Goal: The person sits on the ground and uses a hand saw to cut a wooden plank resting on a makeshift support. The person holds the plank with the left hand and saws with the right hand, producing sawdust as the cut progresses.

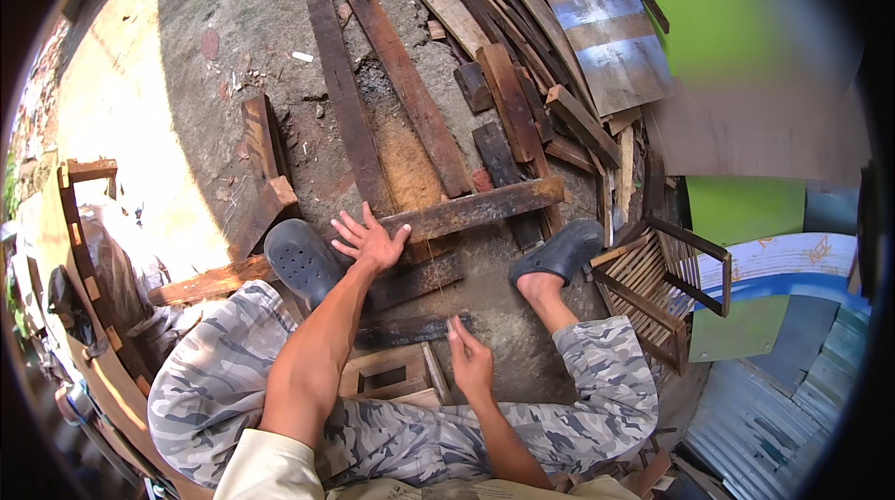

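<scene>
My left hand (370, 241) lies with fingers spread on a dark, worn wooden beam (475, 208), which crosses in front of me over other planks. My right hand (472, 365) is nearer my body, between my legs, with thumb and fingers pinched together. A very thin, pale line runs from near its fingertips up toward the beam; what it is, I cannot make out. Below that hand stands a small wooden frame (384, 377) with a square opening. A short dark board (410, 330) lies just beyond it. My feet, in dark clogs (303, 258), flank the beam.
Two long planks (401, 71) stretch away over the concrete, with orange sawdust (407, 160) between them. A pile of timber (522, 25) lies at the far right. A slatted wooden piece (653, 281) stands by my right foot. Green sheets (746, 220) and corrugated metal (774, 407) are beyond.
</scene>
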Demonstrator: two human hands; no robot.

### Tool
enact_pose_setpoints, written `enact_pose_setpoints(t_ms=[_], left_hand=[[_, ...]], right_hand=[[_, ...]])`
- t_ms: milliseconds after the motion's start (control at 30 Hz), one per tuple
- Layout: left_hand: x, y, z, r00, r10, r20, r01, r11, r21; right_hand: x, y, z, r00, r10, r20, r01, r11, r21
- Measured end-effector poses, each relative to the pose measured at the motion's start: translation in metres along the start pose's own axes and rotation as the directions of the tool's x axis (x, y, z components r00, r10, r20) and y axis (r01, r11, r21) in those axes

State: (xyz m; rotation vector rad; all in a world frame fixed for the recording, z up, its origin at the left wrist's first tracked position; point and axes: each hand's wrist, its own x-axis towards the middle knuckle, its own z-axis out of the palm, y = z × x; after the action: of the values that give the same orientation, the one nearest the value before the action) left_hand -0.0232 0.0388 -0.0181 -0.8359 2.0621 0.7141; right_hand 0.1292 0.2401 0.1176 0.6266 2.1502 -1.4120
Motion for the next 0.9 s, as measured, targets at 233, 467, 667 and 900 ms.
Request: enact_pose_setpoints(t_ms=[233, 467, 667, 900], left_hand=[[0.01, 0.003, 0.001, 0.999, 0.006, -0.049, -0.004, 0.999, 0.039], [0.013, 0.001, 0.008, 0.991, 0.039, -0.125, -0.031, 0.997, 0.066], [0.015, -0.021, 0.008, 0.985, 0.058, -0.165, -0.032, 0.988, 0.153], [-0.018, -0.006, 0.014, 0.928, 0.219, -0.302, -0.182, 0.973, 0.145]], right_hand=[[0.124, -0.016, 0.051, 0.997, -0.074, -0.006, 0.075, 0.996, 0.039], [0.105, -0.049, 0.045, 0.998, -0.052, -0.019, 0.05, 0.996, -0.072], [-0.041, -0.052, -0.008, 0.999, 0.042, 0.032, -0.039, 0.995, -0.087], [-0.103, -0.08, -0.068, 0.998, -0.056, 0.0, 0.056, 0.994, -0.094]])
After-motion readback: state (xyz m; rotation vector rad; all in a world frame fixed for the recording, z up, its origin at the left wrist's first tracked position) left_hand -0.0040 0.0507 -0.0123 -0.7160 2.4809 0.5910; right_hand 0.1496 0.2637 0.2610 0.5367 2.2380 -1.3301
